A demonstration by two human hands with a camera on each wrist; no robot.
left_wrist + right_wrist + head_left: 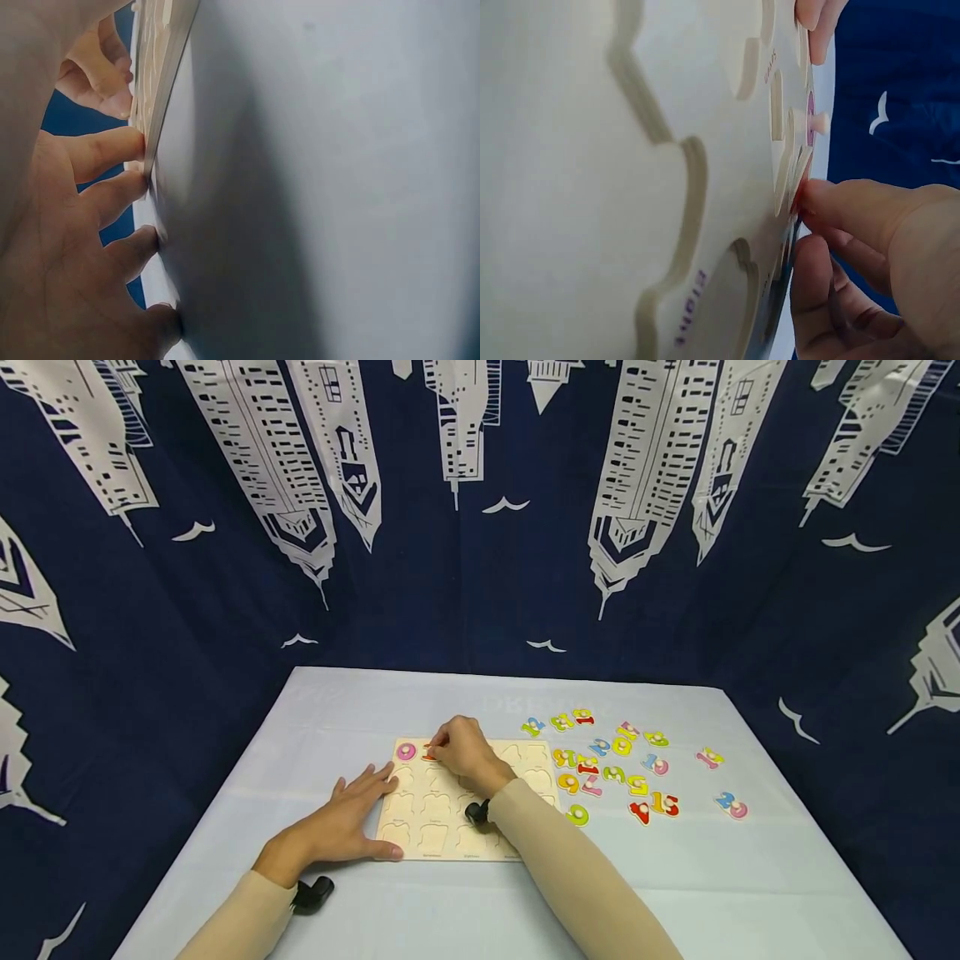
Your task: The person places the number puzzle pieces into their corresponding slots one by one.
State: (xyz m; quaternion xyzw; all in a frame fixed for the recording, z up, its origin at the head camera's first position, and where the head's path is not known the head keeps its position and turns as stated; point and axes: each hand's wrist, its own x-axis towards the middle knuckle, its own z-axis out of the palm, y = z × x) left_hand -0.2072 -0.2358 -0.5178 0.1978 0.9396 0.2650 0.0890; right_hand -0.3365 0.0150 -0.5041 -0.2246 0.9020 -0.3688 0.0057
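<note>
A pale wooden number puzzle board [517,853] lies on the white table, its shaped recesses marked with printed words. In its far left corner sits a pink zero piece [406,751] with a small peg, which shows in the right wrist view too. Just right of that zero, my right hand [468,752] pinches a red number piece [428,753] between thumb and fingers. In the right wrist view the red piece [801,184] is tilted at the board's surface. My left hand [341,818] is spread out along the board's left side, fingertips and thumb touching its edge.
Several loose coloured number pieces lie right of the board, among them a red four [640,812], a yellow-green five [637,785] and a green zero [577,815] close to its edge. Behind the table [337,702] hangs a dark blue cloth [465,593] with white building prints.
</note>
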